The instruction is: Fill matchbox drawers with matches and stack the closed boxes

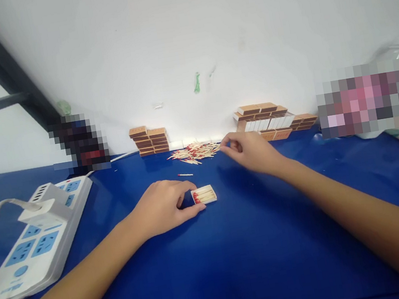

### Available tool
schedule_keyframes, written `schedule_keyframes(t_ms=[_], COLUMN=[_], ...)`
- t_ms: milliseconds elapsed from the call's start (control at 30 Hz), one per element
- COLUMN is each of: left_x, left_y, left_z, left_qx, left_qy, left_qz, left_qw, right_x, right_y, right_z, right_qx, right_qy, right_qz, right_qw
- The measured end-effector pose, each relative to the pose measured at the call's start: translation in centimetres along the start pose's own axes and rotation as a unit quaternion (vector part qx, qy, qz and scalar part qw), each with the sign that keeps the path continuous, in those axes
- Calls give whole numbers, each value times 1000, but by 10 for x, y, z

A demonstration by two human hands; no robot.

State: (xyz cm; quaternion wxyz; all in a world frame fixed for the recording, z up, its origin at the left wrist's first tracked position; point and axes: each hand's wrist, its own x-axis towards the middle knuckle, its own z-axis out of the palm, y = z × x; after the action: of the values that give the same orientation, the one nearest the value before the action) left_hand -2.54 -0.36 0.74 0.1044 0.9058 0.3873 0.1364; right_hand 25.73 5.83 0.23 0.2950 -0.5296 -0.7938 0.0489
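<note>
Left hand (166,206) pinching matchbox tray (213,199) at fingertips; right hand (252,151) beside match pile (195,152), grasp unclear.

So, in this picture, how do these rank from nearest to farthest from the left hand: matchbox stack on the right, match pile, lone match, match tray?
1. Match tray: between the left hand's thumb and finger.
2. Lone match: just beyond that hand.
3. Match pile: farther back, by the wall.
4. Matchbox stack: back right, behind the right hand.
</note>
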Motion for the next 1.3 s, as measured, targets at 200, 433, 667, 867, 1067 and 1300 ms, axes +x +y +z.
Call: schedule_keyframes(t_ms=[200,433,667,867,1067,1300], left_x=[0,1,0,0,1,1], left_y=[-2,0,0,0,0,0], left_z=[1,0,1,1,0,1], left_qx=[-1,0,1,-5,-7,-7], left_qy=[3,1,0,-3,-11,-12], left_qz=[-1,2,-4,-16,-25,-23], left_qw=[1000,1000,1000,1000,1000,1000], right_x=[19,11,-10,-3,-2,-4], right_y=[35,60,133,166,184,201], right_z=[1,-74,-113,-91,-85,-80], right_qx=[-110,-38,-117,-153,-167,-155], right_qy=[-10,133,167,137,138,148], right_qz=[55,161,333,362,427,357], right_qw=[992,977,921,909,878,909])
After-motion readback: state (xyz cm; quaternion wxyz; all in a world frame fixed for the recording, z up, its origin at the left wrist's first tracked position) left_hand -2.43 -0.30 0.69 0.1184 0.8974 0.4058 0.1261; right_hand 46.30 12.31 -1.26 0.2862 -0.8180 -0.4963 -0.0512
